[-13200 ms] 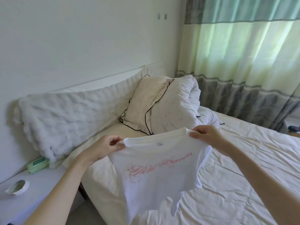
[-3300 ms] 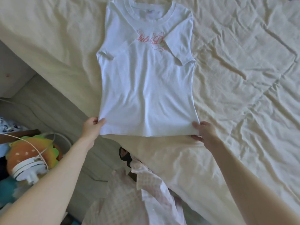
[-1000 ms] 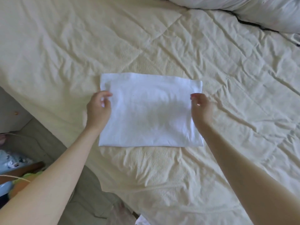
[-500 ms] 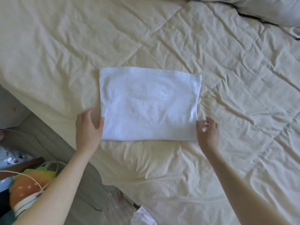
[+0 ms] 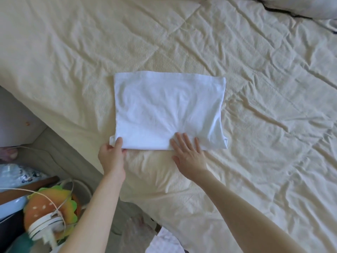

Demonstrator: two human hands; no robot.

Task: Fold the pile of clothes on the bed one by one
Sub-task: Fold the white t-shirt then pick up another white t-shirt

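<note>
Head view shows the shirt [image 5: 167, 112] folded into a rectangle on the bed [image 5: 273, 161]. Left hand [image 5: 111, 156] pinches its near left corner. Right hand [image 5: 188, 154] lies flat on its near edge. One more fold looks likely; other clothes wait.

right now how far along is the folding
Done: the white cotton t-shirt lies as a folded rectangle on the cream quilted bedspread. In hand: the left hand pinches its near left corner and the right hand presses its near edge flat. Left: pale garments at the bed's foot.
</note>
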